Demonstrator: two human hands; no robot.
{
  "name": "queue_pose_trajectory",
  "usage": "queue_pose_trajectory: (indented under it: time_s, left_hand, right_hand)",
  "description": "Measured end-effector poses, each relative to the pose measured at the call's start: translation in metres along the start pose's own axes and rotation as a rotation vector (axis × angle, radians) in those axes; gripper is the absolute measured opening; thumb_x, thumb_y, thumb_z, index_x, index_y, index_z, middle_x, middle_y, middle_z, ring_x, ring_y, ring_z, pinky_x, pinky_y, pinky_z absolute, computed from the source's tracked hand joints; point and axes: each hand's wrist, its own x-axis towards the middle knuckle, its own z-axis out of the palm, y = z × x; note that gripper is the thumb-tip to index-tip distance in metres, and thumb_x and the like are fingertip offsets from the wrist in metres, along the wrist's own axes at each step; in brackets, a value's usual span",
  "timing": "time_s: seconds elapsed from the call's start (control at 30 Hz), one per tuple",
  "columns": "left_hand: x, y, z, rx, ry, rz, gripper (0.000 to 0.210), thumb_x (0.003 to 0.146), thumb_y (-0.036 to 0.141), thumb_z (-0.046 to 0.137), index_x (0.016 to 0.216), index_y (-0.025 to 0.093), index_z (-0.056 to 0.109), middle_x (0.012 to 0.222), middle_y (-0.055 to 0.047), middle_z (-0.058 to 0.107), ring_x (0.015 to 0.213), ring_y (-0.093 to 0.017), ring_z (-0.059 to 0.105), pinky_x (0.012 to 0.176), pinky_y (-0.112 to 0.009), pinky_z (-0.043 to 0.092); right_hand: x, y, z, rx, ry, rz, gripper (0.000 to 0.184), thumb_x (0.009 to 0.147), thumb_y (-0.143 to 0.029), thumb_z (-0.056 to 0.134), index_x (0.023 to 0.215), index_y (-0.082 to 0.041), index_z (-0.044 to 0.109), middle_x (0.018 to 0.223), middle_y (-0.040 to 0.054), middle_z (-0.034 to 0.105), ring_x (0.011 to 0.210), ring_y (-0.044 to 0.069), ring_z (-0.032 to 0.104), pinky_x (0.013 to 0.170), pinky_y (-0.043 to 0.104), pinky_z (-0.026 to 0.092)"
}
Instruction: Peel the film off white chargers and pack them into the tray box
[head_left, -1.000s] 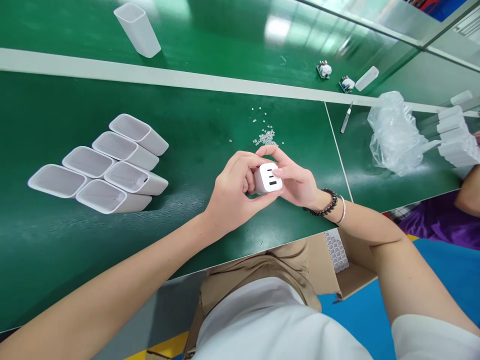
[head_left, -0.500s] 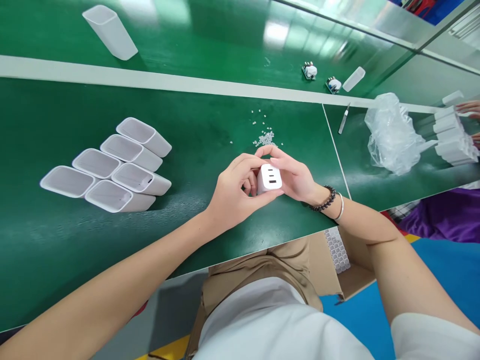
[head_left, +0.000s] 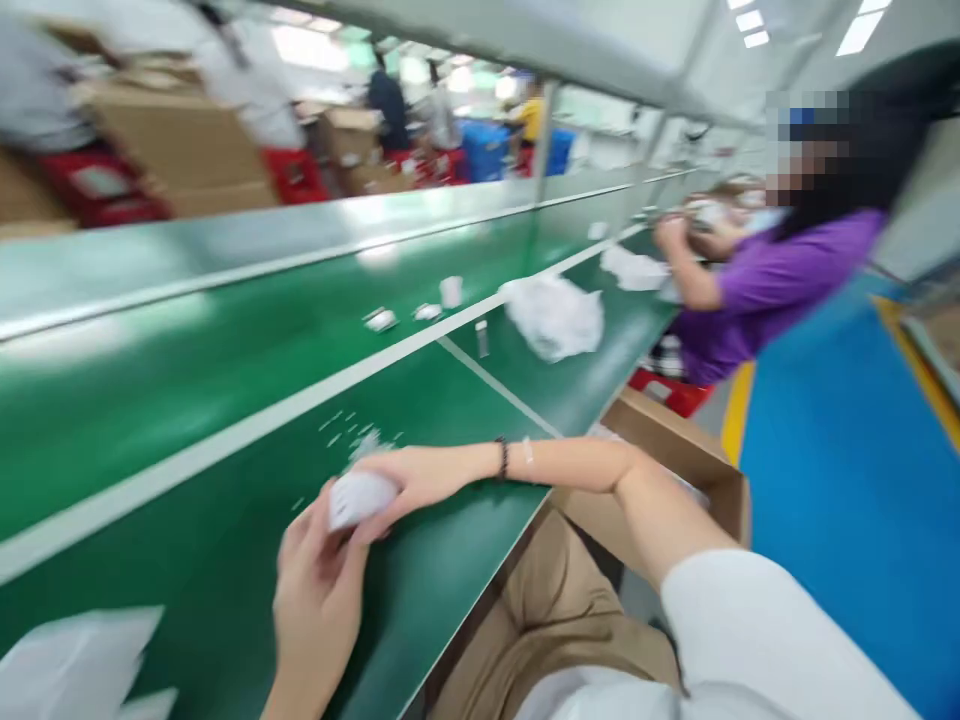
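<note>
A small white charger [head_left: 360, 498] sits between both hands over the green tabletop; half a second ago its face with several port slots showed, but now it is smeared by motion. The fingers of my left hand [head_left: 319, 590] are closed around its left side. From the other side, my right hand [head_left: 416, 478] wraps it with the thumb below and the fingers over the top. Just beyond the hands lies a scatter of tiny clear bits [head_left: 367, 443]. At the lower left, blurred white sleeve-like housings [head_left: 75, 660] stand on the table, partly cut off by the frame.
Two small circuit assemblies [head_left: 381, 320] and a white housing [head_left: 451, 291] sit past the white strip. A crumpled plastic bag [head_left: 555, 315] lies farther right. An open cardboard box [head_left: 675, 440] is beside my right arm. A co-worker in purple [head_left: 795, 285] works beyond.
The view has swung up and to the right, bringing the co-worker and the room into sight. The charger stays between both hands and its port face has turned to the left.
</note>
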Motion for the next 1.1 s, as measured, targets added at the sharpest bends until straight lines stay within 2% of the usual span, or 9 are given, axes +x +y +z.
queue_pose_trajectory:
  time_s: [0.07, 0.1, 0.17, 0.27, 0.4, 0.57, 0.67, 0.83, 1.1]
  left_hand:
    - [0.003, -0.017, 0.022, 0.152, -0.065, 0.238, 0.088, 0.085, 0.053, 0.065, 0.16, 0.022, 0.029, 0.153, -0.017, 0.039, 0.11, -0.03, 0.069, 0.099, -0.047, 0.058]
    - [0.003, -0.022, 0.038, 0.295, -0.157, 0.399, 0.087, 0.088, 0.052, 0.061, 0.161, 0.022, 0.025, 0.151, -0.018, 0.044, 0.123, -0.035, 0.062, 0.105, -0.052, 0.054]
    - [0.0, -0.022, 0.073, 0.496, -0.406, 0.765, 0.074, 0.095, 0.045, 0.049, 0.162, 0.025, 0.024, 0.153, -0.014, 0.048, 0.14, -0.037, 0.05, 0.113, -0.059, 0.046]
    - [-0.003, 0.004, 0.135, 0.624, -0.526, 1.025, 0.079, 0.093, 0.044, 0.05, 0.162, 0.015, 0.022, 0.163, -0.015, 0.038, 0.149, -0.034, 0.041, 0.12, -0.053, 0.041]
    - [0.017, 0.062, 0.229, 0.835, -0.76, 0.859, 0.083, 0.079, 0.024, 0.056, 0.156, 0.003, 0.033, 0.166, -0.018, 0.026, 0.156, -0.032, 0.025, 0.128, -0.049, 0.027]
    - [0.032, 0.119, 0.348, 0.86, -0.717, 0.836, 0.09, 0.075, 0.018, 0.058, 0.156, -0.003, 0.027, 0.165, -0.027, 0.02, 0.156, -0.039, 0.021, 0.127, -0.058, 0.021]
    - [0.032, 0.135, 0.399, 0.855, -0.675, 0.843, 0.082, 0.079, 0.014, 0.055, 0.155, -0.005, 0.03, 0.163, -0.029, 0.025, 0.154, -0.04, 0.026, 0.125, -0.058, 0.024]
    - [0.03, 0.142, 0.436, 0.838, -0.606, 0.857, 0.068, 0.087, 0.007, 0.045, 0.153, -0.005, 0.035, 0.16, -0.033, 0.029, 0.152, -0.041, 0.031, 0.123, -0.059, 0.027]
    - [0.03, 0.138, 0.443, 0.84, -0.589, 0.831, 0.058, 0.096, 0.008, 0.032, 0.152, -0.002, 0.038, 0.159, -0.032, 0.034, 0.151, -0.038, 0.035, 0.122, -0.058, 0.032]
  right_hand:
    - [-0.018, 0.0, -0.035, -0.229, 0.091, -0.089, 0.054, 0.072, -0.044, 0.087, 0.109, -0.016, 0.059, 0.105, 0.0032, 0.067, 0.097, 0.019, 0.064, 0.081, 0.025, 0.05]
    - [-0.035, 0.0, -0.056, -0.311, 0.18, -0.112, 0.055, 0.073, -0.044, 0.086, 0.113, -0.017, 0.059, 0.11, 0.0035, 0.067, 0.101, 0.019, 0.064, 0.083, 0.024, 0.05]
    - [-0.083, 0.003, -0.095, -0.406, 0.509, -0.059, 0.058, 0.074, -0.045, 0.086, 0.118, -0.018, 0.06, 0.114, 0.0022, 0.067, 0.103, 0.018, 0.064, 0.086, 0.023, 0.05]
    - [-0.164, 0.018, -0.153, -0.413, 1.126, 0.215, 0.047, 0.083, -0.043, 0.078, 0.118, -0.016, 0.063, 0.109, 0.0021, 0.069, 0.096, 0.016, 0.065, 0.086, 0.025, 0.053]
    - [-0.247, 0.059, -0.228, -0.405, 1.428, 0.456, 0.029, 0.098, -0.032, 0.063, 0.12, -0.013, 0.063, 0.118, 0.0084, 0.066, 0.103, 0.02, 0.066, 0.091, 0.039, 0.057]
    - [-0.294, 0.102, -0.293, -0.392, 1.581, 0.693, 0.035, 0.098, -0.036, 0.064, 0.126, -0.015, 0.061, 0.126, 0.01, 0.064, 0.11, 0.023, 0.065, 0.094, 0.044, 0.058]
    - [-0.301, 0.118, -0.321, -0.412, 1.609, 0.724, 0.035, 0.098, -0.036, 0.064, 0.125, -0.015, 0.062, 0.125, 0.0098, 0.064, 0.11, 0.023, 0.066, 0.094, 0.044, 0.058]
    - [-0.306, 0.137, -0.347, -0.442, 1.652, 0.724, 0.034, 0.098, -0.036, 0.064, 0.124, -0.015, 0.062, 0.123, 0.0095, 0.065, 0.108, 0.022, 0.066, 0.093, 0.043, 0.058]
    - [-0.304, 0.142, -0.348, -0.426, 1.676, 0.755, 0.035, 0.098, -0.036, 0.064, 0.125, -0.015, 0.062, 0.125, 0.0097, 0.064, 0.11, 0.023, 0.066, 0.094, 0.044, 0.058]
